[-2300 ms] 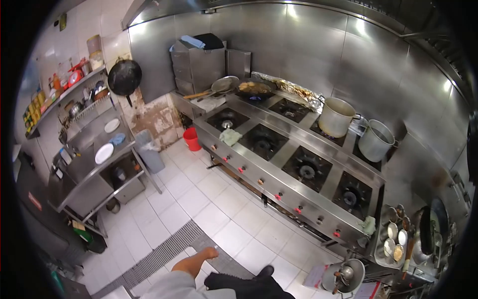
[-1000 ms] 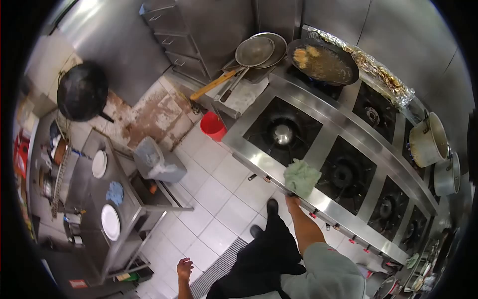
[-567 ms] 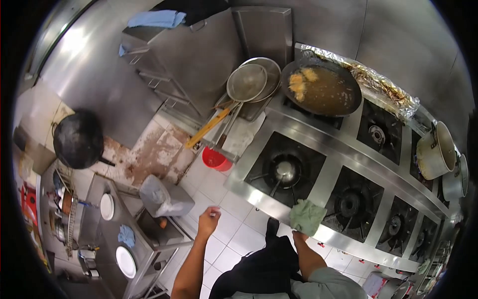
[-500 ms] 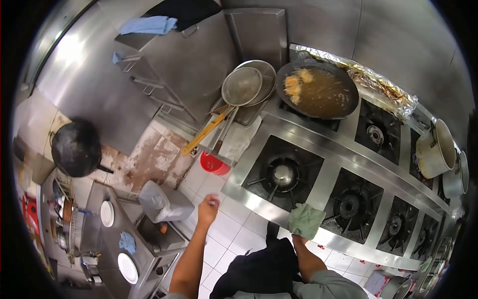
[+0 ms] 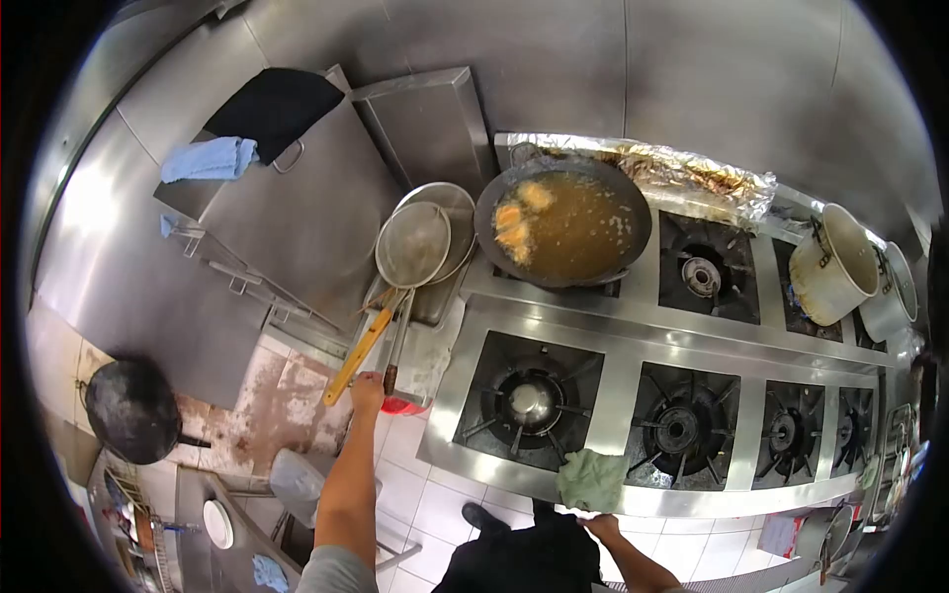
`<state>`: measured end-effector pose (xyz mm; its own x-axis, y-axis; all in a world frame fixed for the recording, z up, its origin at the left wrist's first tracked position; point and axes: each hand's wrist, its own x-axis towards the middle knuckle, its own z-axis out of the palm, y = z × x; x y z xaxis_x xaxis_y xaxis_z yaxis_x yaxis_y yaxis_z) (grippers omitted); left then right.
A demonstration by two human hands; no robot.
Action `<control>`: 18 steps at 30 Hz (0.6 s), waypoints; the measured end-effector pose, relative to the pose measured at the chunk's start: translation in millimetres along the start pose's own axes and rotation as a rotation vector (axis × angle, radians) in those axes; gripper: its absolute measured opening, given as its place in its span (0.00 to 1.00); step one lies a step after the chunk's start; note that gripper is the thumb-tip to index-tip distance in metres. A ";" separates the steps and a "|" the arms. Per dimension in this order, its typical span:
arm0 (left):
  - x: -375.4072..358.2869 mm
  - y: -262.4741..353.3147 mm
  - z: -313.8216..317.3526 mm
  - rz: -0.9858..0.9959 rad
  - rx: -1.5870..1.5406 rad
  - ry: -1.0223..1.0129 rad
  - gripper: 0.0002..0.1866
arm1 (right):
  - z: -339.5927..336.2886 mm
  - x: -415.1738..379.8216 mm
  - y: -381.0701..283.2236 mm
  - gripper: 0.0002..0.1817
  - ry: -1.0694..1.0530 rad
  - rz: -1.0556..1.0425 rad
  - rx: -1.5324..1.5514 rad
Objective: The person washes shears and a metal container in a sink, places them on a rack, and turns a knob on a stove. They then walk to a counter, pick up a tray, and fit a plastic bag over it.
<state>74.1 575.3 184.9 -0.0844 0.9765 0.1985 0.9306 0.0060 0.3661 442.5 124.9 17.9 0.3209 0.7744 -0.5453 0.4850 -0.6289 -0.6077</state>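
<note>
My left hand reaches forward, fingers curled in, right beside the yellow handle of a round mesh strainer. What it grips, if anything, I cannot make out. The strainer rests on another round strainer, over a metal tray. My right hand is low at the stove's front edge, just below a green cloth. Its fingers look bent and are partly hidden by the edge. In a black wok on the back burner, golden pieces lie in bubbling brown oil.
Several burners sit in the steel stove. Pots stand at its right end. Crumpled foil lines the back. A red bucket and a grey bin stand left. Another wok is at far left.
My left hand has moved forward to the yellow strainer handle. My right hand stays low under the green cloth, which still lies on the stove edge. The view has shifted.
</note>
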 end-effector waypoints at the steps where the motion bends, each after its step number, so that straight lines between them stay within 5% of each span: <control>1: 5.0 12.0 -7.5 0.006 -0.015 0.005 0.17 | -15.7 -4.9 -2.1 0.21 -0.416 0.116 -0.365; 3: 5.2 33.4 -40.6 -0.282 -0.582 -0.433 0.12 | -41.4 -21.4 -32.7 0.29 -0.379 -0.171 -0.471; 6: -13.6 78.5 -83.9 -0.420 -1.052 -0.574 0.11 | -107.1 -34.3 -163.3 0.24 -0.275 -0.434 -0.435; 8: -25.7 98.8 -98.1 -0.500 -1.236 -0.637 0.10 | -123.0 -29.6 -234.6 0.21 -0.141 -0.390 0.036; 11: -68.1 117.5 -93.1 -0.370 -1.196 -0.520 0.10 | -105.6 11.6 -318.8 0.21 -0.252 -0.638 0.466; 13: -99.4 135.9 -106.1 -0.196 -1.022 -0.509 0.09 | -99.2 19.4 -378.4 0.19 -0.419 -0.360 0.818; 16: -140.0 162.9 -104.9 -0.124 -0.957 -0.435 0.08 | -81.9 34.2 -416.9 0.15 -0.448 -0.418 0.829; 18: -156.7 170.4 -102.3 0.130 -0.945 -0.334 0.08 | -79.9 44.0 -411.9 0.13 -0.330 -0.427 0.812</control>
<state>209.5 401.2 309.2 0.2364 0.9687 0.0762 0.2496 -0.1364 0.9587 321.9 423.6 290.4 -0.0559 0.9678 -0.2456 -0.2406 -0.2518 -0.9374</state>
